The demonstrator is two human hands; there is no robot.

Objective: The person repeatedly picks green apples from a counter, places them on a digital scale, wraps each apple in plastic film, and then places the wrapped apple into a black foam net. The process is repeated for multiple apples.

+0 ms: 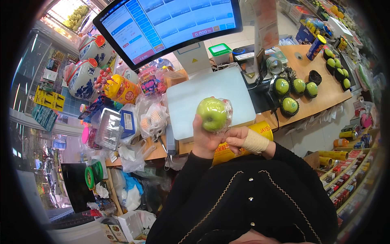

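Observation:
A shiny green apple (211, 113), with clear plastic film bunched at its right side, rests in my left hand (204, 137), above the near part of the white scale plate (195, 91). My right hand (240, 138), with a beige bandage (256, 141) around its wrist and palm, has its fingers curled beside my left palm at the film's lower edge. Whether they pinch the film cannot be told. A yellow roll of cling film (263, 129) lies behind my right hand, against the black garment. Several green apples (289, 105) in black foam nets sit on the wooden counter to the right.
Beyond the scale stands a large touch screen (170, 24). On the left are a clear plastic tray (109, 128), bagged fruit in foam nets (153, 120) and a yellow candy tub (122, 88). A phone on a stand (261, 65) and a blue snack can (316, 48) stand to the right.

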